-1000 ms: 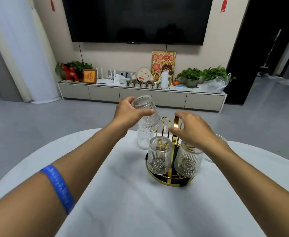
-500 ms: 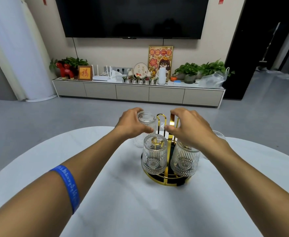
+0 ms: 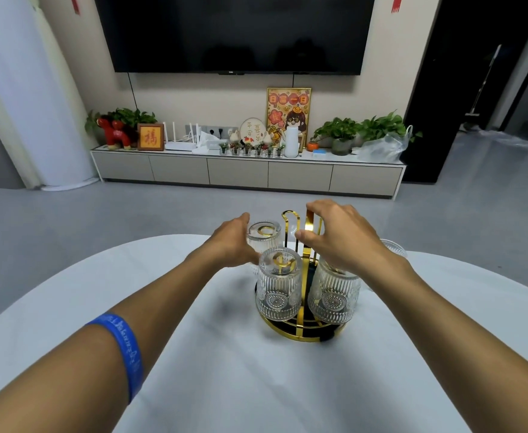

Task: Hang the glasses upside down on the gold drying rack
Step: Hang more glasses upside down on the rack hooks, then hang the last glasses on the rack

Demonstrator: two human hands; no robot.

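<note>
The gold drying rack stands on the white table, with two ribbed glasses hanging upside down at its front, one on the left and one on the right. My left hand grips a third upside-down glass at the rack's back left, over a gold peg. My right hand pinches the rack's upright gold handle. Another glass peeks out behind my right wrist, mostly hidden.
The table's rounded far edge lies just beyond the rack. Past it are grey floor, a low TV cabinet with plants and ornaments, and a wall-mounted TV.
My left hand has lowered the upside-down glass from above the rack down onto the back left peg. My right hand stayed on the rack's handle.
</note>
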